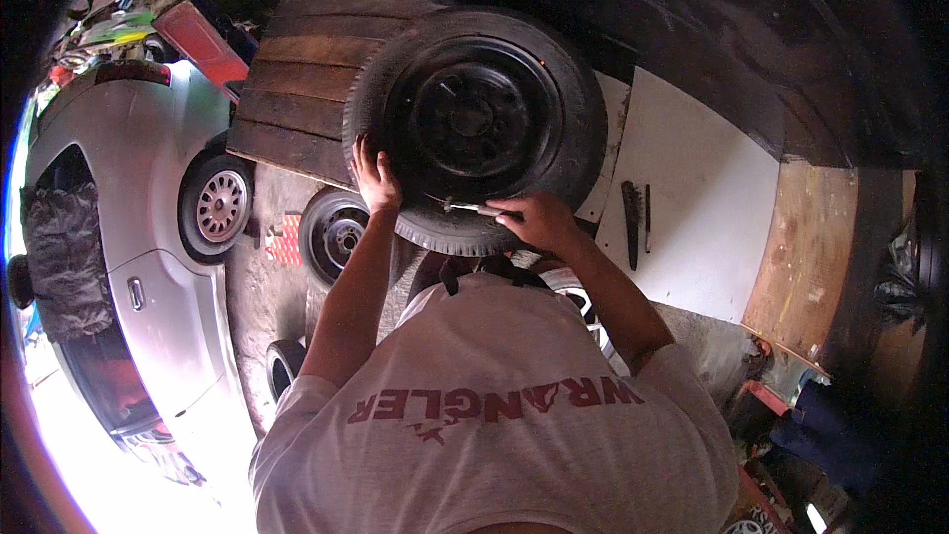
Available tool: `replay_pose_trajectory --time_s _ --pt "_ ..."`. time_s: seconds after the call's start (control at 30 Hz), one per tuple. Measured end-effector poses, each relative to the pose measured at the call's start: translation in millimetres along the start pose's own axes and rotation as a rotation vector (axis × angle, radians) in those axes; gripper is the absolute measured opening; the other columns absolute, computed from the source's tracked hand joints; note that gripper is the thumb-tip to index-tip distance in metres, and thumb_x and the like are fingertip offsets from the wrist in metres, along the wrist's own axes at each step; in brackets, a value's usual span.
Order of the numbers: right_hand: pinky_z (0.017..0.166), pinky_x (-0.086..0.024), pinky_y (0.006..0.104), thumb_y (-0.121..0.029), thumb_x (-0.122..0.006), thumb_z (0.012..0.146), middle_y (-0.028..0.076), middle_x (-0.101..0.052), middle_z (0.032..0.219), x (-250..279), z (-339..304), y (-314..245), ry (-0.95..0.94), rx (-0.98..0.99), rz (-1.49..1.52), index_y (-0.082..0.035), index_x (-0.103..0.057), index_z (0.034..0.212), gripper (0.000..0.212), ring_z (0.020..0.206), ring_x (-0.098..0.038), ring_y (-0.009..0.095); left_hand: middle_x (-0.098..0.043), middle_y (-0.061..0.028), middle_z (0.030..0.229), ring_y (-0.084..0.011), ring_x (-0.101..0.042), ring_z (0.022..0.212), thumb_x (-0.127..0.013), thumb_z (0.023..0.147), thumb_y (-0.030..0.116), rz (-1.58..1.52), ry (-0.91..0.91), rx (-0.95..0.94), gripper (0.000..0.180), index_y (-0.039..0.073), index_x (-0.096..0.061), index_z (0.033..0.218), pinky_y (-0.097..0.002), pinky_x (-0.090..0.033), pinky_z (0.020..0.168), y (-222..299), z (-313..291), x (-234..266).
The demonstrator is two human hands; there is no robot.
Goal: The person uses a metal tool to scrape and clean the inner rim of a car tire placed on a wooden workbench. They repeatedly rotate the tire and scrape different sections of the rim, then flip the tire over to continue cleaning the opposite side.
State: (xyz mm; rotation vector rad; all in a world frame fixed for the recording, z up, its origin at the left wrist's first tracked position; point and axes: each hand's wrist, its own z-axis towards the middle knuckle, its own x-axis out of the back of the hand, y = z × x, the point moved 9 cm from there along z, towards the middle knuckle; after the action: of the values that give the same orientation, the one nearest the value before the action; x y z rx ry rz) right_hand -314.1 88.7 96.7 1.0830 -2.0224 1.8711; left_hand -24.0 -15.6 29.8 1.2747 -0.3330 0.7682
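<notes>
A black tyre on a dark steel wheel rim lies in front of me, partly over a wooden plank bench. My left hand rests against the tyre's near left side, fingers stretched out along the tread and sidewall. On the near right of the tyre, my right hand grips a slim silver tool. The tool points left across the sidewall, with a small crosspiece near its tip. Its exact kind is too small to make out.
Dark planks reach left of the tyre. A white board at right bears a dark brush-like tool and a thin rod. Another wheel is below the bench. A silver car stands at left; a dark panel overhangs the far right.
</notes>
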Motion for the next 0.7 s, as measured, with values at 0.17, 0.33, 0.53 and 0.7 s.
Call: replay_pose_trajectory --time_s 0.17,0.33,0.53,0.7 --pt "0.073 -0.052 0.0352 -0.026 -0.069 0.084 0.012 -0.071 0.097 45 -9 48 0.159 -0.103 -0.227 -0.017 -0.068 0.114 0.031 0.078 -0.069 0.026 -0.037 -0.0166 0.146 -0.0347 -0.03 0.137 -0.035 0.097 0.041 0.036 0.019 -0.008 0.055 0.006 -0.039 0.14 -0.0483 -0.016 0.114 2 4 -2" --pt "0.074 -0.053 0.0364 -0.022 -0.07 0.083 0.013 -0.07 0.096 23 9 7 -0.006 -0.132 -0.081 -0.016 -0.068 0.115 0.032 0.082 -0.069 0.029 -0.037 -0.0172 0.146 -0.0351 -0.03 0.137 -0.034 0.098 0.041 0.058 0.02 -0.014 0.055 0.006 -0.039 0.14 -0.0488 -0.016 0.115 -3 3 -4" --pt "0.078 -0.053 0.0397 -0.027 -0.064 0.087 0.014 -0.069 0.102 3 16 22 0.033 -0.093 -0.114 -0.017 -0.067 0.116 0.031 0.086 -0.068 0.032 -0.037 -0.0173 0.146 -0.0351 -0.03 0.138 -0.036 0.097 0.04 0.036 0.021 0.013 0.054 0.007 -0.039 0.14 -0.0487 -0.016 0.115 -7 2 -5" --pt "0.075 -0.054 0.0384 -0.026 -0.066 0.085 0.011 -0.07 0.101 34 3 38 0.06 -0.108 -0.25 -0.017 -0.068 0.115 0.031 0.08 -0.069 0.029 -0.037 -0.0171 0.146 -0.0345 -0.029 0.138 -0.037 0.097 0.039 0.066 -0.005 0.023 0.054 0.007 -0.038 0.141 -0.0481 -0.015 0.115 -2 1 -5"
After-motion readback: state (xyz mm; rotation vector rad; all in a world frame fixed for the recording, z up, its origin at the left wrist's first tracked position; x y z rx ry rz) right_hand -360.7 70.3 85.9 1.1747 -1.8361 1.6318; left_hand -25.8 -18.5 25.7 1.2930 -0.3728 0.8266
